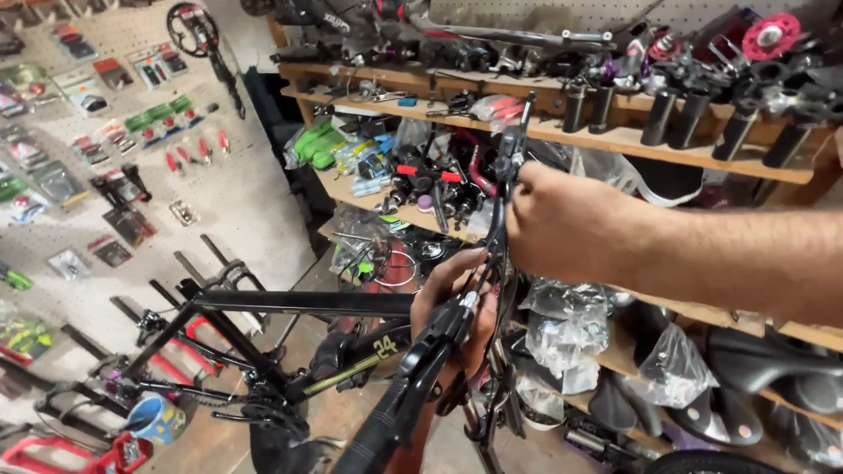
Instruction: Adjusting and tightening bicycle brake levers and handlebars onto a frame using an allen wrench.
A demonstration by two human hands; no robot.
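Observation:
My left hand (450,303) grips the black handlebar (386,421) of a bicycle at its brake lever (439,338), low in the middle of the head view. My right hand (562,224) reaches in from the right and is closed on the black brake cable (499,237), which runs upward from the lever. The bicycle's black frame (299,303) stretches to the left below my hands.
Wooden shelves (615,139) packed with bicycle parts, grips and bagged items fill the right and back. Black saddles (773,360) lie on a lower shelf. A pegboard wall (237,202) with hanging packaged parts is at left. A blue cup (158,420) sits low left.

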